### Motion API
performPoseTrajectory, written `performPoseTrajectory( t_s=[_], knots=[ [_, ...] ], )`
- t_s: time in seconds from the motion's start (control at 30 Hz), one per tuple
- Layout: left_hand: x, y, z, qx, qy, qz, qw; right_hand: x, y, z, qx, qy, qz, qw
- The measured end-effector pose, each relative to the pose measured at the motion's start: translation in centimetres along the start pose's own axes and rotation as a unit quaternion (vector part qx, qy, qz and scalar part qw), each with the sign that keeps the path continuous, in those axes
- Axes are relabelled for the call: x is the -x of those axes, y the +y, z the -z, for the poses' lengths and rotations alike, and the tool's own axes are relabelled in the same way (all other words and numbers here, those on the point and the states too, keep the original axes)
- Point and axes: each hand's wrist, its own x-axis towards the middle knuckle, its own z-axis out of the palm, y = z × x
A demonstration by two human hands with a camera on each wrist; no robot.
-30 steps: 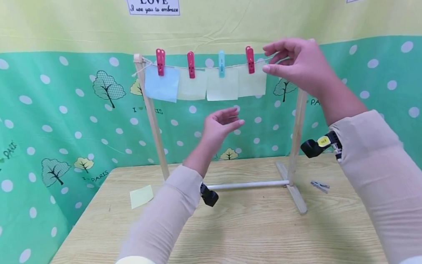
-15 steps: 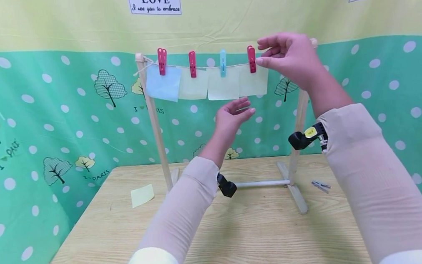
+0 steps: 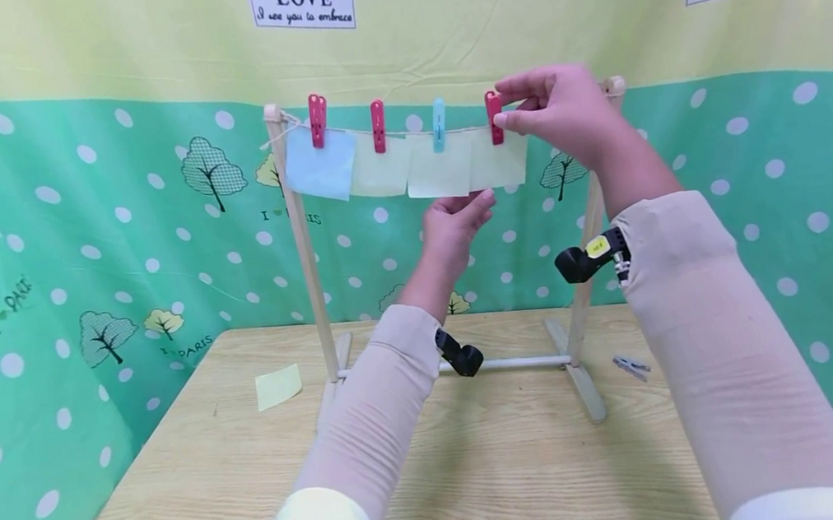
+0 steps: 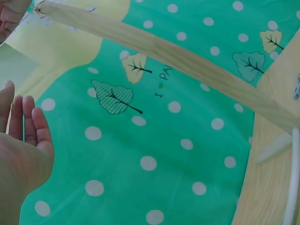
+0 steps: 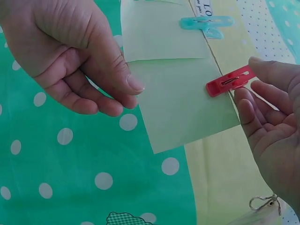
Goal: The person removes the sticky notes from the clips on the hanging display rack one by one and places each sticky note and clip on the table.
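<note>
Four-cornered paper notes hang from a string between two wooden posts. My right hand (image 3: 569, 114) pinches the upper end of the rightmost red clothespin (image 5: 218, 87) between thumb and fingers. That clothespin grips a pale green paper note (image 5: 180, 108) on the string. Just below the notes is my left hand (image 3: 449, 228), its thumb at the lower edge of the green note in the right wrist view. Its fingers look extended, with a gap to the thumb in the left wrist view. To the left hang another pale note (image 3: 438, 171), under a light blue clothespin (image 3: 439, 126), and a blue note (image 3: 319, 165).
The wooden rack's right post (image 3: 586, 262) stands beside my right forearm, and a white crossbar (image 3: 522, 362) runs low between its feet. A loose yellowish note (image 3: 279, 388) lies at the table's left. A grey clothespin (image 3: 632, 367) lies right of the rack. A dotted curtain hangs behind.
My right hand has moved left onto the rightmost red clothespin and now pinches it. My left hand has risen and moved right, up to the lower edge of the notes.
</note>
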Motion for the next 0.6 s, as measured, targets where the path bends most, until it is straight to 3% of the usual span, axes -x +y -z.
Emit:
performPoseTrajectory(
  t_s=[0.27, 0.6],
  knots=[
    [-0.2, 0.01, -0.07, 0.031, 0.007, -0.013, 0.9994, -0.06, 0.09, -0.23, -0.022, 0.009, 0.008, 0.9997],
    [-0.26, 0.02, -0.12, 0.06, 0.013, -0.014, 0.998, 0.13, 0.74, -0.78, -0.051, 0.037, 0.054, 0.9965]
  ],
)
